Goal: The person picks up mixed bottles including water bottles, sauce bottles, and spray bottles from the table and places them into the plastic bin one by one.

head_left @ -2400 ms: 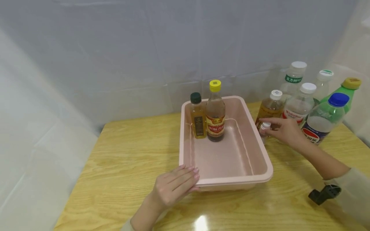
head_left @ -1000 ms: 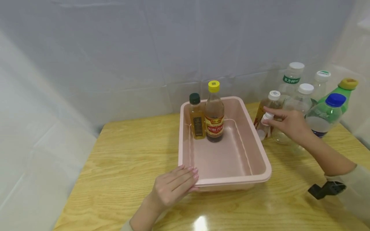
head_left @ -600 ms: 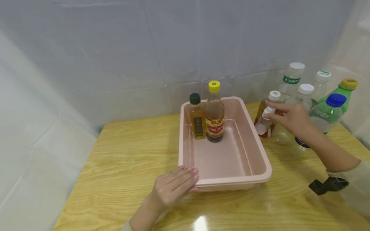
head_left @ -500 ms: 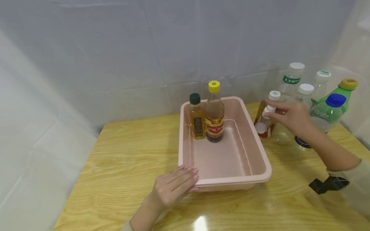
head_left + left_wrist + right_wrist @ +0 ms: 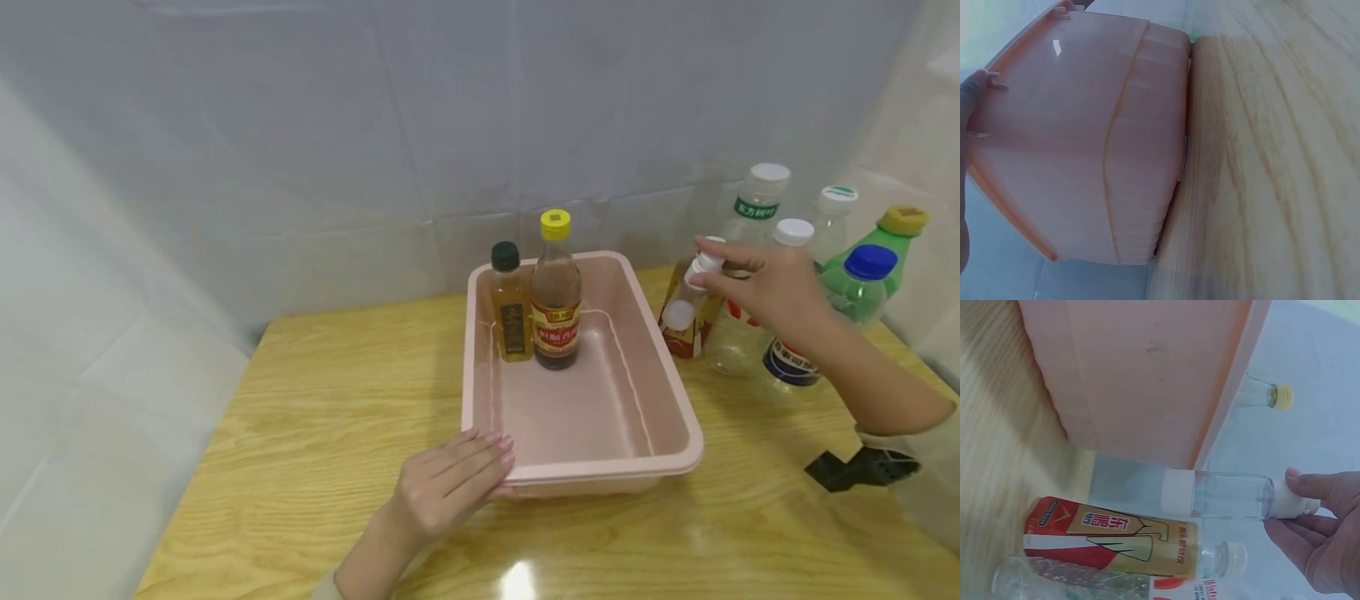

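Beside the bin [image 5: 581, 412], right hand [image 5: 783, 287] is pinching a small bottle [image 5: 1225, 495], lifting it higher, so it's clearing the table [image 5: 330, 400]; straight-fingered left hand [image 5: 450, 486] is resting on the rim [image 5: 600, 469].

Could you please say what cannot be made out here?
Head view: middle of the blue-capped bottle, hidden by the right arm.
Left wrist view: left hand, mostly cut off by the edge.
Same view: inside of the pink tub, hidden by its wall.
Right wrist view: base of the yellow-capped bottle, hidden by the pink tub.
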{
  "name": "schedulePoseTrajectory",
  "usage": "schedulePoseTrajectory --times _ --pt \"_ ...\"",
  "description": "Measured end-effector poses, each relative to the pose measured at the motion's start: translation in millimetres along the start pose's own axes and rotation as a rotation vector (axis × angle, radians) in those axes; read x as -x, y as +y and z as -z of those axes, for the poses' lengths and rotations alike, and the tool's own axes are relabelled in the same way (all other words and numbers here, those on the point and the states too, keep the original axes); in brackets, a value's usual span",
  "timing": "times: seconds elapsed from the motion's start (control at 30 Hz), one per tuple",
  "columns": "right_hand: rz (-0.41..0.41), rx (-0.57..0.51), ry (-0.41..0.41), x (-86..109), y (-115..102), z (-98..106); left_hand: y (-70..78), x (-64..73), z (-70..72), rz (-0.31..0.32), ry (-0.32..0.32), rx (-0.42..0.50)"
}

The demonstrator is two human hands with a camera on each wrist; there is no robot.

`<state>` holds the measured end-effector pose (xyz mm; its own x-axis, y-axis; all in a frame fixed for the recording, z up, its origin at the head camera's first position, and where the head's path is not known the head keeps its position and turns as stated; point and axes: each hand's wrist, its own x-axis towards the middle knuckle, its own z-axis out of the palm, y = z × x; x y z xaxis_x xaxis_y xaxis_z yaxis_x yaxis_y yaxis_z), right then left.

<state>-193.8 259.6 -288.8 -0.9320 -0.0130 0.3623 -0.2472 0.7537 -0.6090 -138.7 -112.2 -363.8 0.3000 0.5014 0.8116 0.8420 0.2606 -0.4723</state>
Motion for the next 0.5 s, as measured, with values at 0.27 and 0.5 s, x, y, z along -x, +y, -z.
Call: schedulePoseTrajectory --times 0.27,0.5 --pt "0.002 -0.019 -0.001 -2.1 -9.3 5.7 0.5 0.4 1.1 0.007 -0.007 0.002" --pt "-0.011 -0.016 0.028 -5.1 -16.2 9.5 0.9 0.7 1.1 0.009 -0.010 0.008"
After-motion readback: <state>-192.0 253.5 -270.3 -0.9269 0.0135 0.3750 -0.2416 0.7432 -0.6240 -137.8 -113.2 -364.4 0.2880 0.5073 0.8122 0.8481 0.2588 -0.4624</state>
